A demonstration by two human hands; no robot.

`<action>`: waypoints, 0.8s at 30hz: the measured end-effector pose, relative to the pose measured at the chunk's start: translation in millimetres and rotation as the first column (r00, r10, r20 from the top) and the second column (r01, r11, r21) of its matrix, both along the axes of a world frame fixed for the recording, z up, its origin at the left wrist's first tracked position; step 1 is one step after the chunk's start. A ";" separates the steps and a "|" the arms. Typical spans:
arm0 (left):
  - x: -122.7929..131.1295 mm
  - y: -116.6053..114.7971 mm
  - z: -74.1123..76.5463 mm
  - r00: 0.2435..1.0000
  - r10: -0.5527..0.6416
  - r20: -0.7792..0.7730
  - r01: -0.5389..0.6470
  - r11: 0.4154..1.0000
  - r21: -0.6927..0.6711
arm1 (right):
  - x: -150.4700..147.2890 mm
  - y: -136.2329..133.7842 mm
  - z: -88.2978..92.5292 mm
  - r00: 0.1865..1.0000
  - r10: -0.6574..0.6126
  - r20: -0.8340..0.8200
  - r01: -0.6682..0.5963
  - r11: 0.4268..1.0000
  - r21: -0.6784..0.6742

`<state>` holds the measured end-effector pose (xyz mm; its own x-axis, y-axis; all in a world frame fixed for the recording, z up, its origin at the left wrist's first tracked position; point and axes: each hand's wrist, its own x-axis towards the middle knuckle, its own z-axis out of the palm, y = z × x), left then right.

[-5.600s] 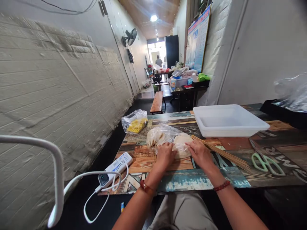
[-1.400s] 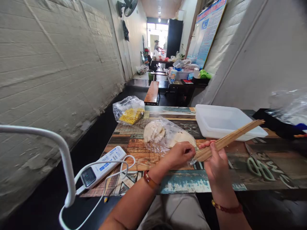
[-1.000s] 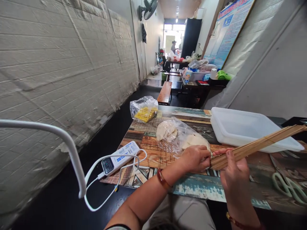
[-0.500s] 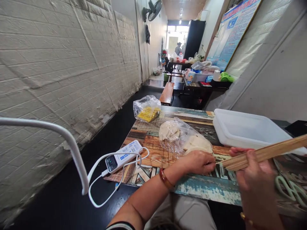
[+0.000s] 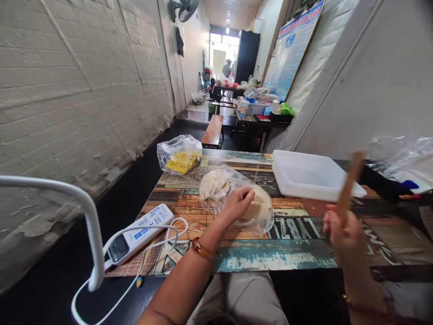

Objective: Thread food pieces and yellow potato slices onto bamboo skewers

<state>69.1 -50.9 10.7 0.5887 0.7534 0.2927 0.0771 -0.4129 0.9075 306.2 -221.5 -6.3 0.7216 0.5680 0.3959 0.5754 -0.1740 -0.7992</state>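
Observation:
My left hand rests on a clear plastic bag of pale round dough pieces at the middle of the table. Its fingers are curled into a pinch, and what they hold is too small to make out. My right hand is raised near the table's front edge, closed around a bundle of bamboo skewers. The bundle stands nearly upright and is smeared by motion.
An empty white plastic tray sits at the back right. A bag of yellow pieces lies back left, and a white power strip with cable front left. Crumpled clear plastic is far right. A bench and a person are beyond.
My left hand left the bundle's end and moved onto the bag of dough. My right hand swung the skewer bundle from nearly level to nearly upright.

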 end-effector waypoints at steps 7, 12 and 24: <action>3.9 2.2 -6.8 0.996 -0.017 0.088 0.032 0.984 -0.177 | 2.9 2.9 -45.5 0.923 0.318 0.216 -0.202 0.879 -0.432; 6.1 1.0 -11.0 0.998 -0.031 -0.047 0.029 0.999 -0.029 | 10.6 13.8 -58.3 0.857 0.368 0.362 -0.199 0.882 -0.427; 2.9 -7.7 1.7 0.971 -0.184 -0.155 0.221 0.935 0.279 | -40.8 -0.8 17.8 0.691 0.118 0.714 -0.206 0.978 0.038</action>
